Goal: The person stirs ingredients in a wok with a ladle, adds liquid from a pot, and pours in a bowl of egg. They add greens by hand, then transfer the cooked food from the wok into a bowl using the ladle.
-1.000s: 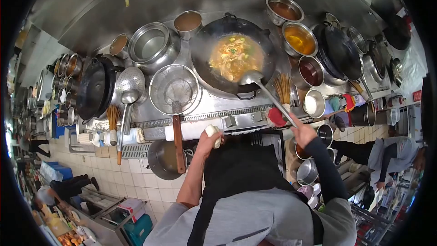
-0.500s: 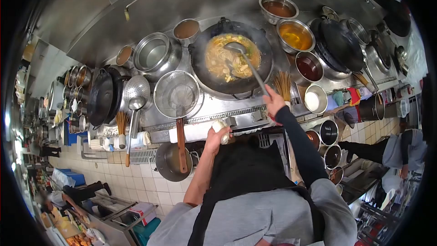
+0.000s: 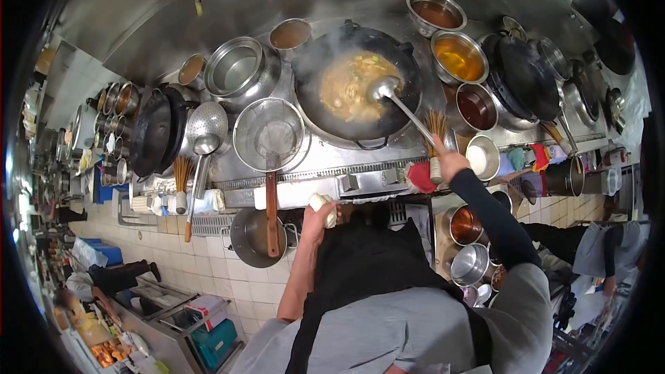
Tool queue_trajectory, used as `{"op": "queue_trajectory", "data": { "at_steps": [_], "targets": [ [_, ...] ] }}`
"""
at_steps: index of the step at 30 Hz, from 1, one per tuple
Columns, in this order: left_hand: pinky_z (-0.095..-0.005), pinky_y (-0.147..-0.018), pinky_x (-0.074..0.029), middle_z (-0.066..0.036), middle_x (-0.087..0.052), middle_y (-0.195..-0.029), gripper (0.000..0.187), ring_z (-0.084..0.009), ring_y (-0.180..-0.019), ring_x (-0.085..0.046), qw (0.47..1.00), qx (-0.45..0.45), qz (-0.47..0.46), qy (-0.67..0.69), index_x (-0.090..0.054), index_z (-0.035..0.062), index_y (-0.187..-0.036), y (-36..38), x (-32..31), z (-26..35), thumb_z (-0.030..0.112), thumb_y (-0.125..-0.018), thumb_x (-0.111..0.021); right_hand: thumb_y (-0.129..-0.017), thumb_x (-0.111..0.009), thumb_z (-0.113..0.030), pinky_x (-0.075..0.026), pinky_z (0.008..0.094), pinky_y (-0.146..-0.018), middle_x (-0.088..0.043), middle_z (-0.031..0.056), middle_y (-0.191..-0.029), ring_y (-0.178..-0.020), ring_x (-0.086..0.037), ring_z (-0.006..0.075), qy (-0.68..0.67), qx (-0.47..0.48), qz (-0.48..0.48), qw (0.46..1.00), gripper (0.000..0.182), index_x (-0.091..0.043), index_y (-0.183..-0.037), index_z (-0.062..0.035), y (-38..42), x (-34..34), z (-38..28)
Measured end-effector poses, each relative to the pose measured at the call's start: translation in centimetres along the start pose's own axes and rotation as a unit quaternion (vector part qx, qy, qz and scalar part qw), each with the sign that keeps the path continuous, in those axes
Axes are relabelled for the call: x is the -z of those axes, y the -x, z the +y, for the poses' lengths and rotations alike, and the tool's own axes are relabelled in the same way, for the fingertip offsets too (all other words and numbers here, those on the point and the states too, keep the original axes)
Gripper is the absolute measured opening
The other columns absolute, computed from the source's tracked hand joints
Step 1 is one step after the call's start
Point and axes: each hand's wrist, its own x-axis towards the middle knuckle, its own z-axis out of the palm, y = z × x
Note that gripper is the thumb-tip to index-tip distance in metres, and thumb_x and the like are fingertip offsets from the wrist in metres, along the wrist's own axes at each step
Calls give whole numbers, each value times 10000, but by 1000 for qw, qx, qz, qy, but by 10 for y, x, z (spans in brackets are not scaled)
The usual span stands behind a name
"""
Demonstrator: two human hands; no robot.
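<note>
My right hand (image 3: pixel 451 161) is closed around the long handle of a metal ladle (image 3: pixel 383 88). The ladle's bowl lies over the right side of a large black wok (image 3: pixel 315 107), where steaming yellowish food in broth (image 3: pixel 350 83) fills the middle. At the stove's front edge my left hand (image 3: pixel 317 223) grips a bunched white cloth (image 3: pixel 323 206), below the wok and apart from it. A bamboo brush (image 3: pixel 435 126) stands under the ladle handle, close to my right hand. Beside it sits a red cloth (image 3: pixel 420 176).
Left of the wok a mesh strainer (image 3: pixel 269 121) with a wooden handle rests near a pot of clear liquid (image 3: pixel 234 69) and a perforated skimmer (image 3: pixel 208 122). To the right are a bowl of yellow oil (image 3: pixel 458 57), dark red sauce (image 3: pixel 478 106) and a white-filled container (image 3: pixel 483 157).
My right hand and the ladle have moved right, the ladle's bowl sliding from the wok's middle to its right side. The food looks more spread out. My left hand still holds the cloth.
</note>
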Motion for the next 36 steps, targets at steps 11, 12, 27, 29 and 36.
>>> {"op": "queue_trajectory", "data": {
  "at_steps": [11, 12, 27, 29, 36],
  "targets": [
    [-296, -632, -540, -95, -693, -882, 205, -174, -714, -675, 1000, -4, 14, -14, -629, -10, -1069, 9, 3, -5, 134, -930, -675, -980, -603, -227, -512, 422, -567, -683, 227, -898, -539, -611, 298, -327, 76, 353, 873, 552, -449, -1502, -127, -60, -83, -56],
    [-295, -633, -539, -95, -693, -880, 212, -174, -713, -674, 1000, 1, 21, -8, -630, -12, -1070, 9, 4, -5, 139, -928, -678, -990, -595, -232, -492, 406, -524, -659, 195, -851, -511, -579, 262, -363, 38, 331, 870, 552, -439, -1511, -142, -61, -104, -60],
    [-309, -640, -535, -94, -683, -880, 195, -176, -727, -665, 1000, 14, 13, 1, -617, -6, -1066, 6, -7, -5, 132, -937, -668, -999, -561, -242, -460, 402, -451, -655, 167, -773, -462, -558, 249, -553, -81, 113, 821, 541, -437, -1501, -86, -114, -25, -106],
    [-306, -625, -533, -86, -679, -866, 185, -169, -715, -663, 1000, 16, 16, 2, -620, -3, -1046, 7, -8, -4, 133, -936, -680, -1001, -558, -236, -448, 395, -436, -649, 158, -760, -457, -551, 234, -549, -67, 44, 832, 543, -429, -1505, -84, -116, -9, -117],
    [-303, -617, -538, -86, -680, -874, 182, -167, -721, -667, 1000, 15, 18, 14, -620, 5, -1051, 13, -7, -7, 131, -934, -679, -967, -561, -187, -525, 481, -789, -673, 288, -926, -858, -639, 464, -310, 163, 106, 930, 600, -376, -1538, -172, -103, -22, -94]
  ]
}}
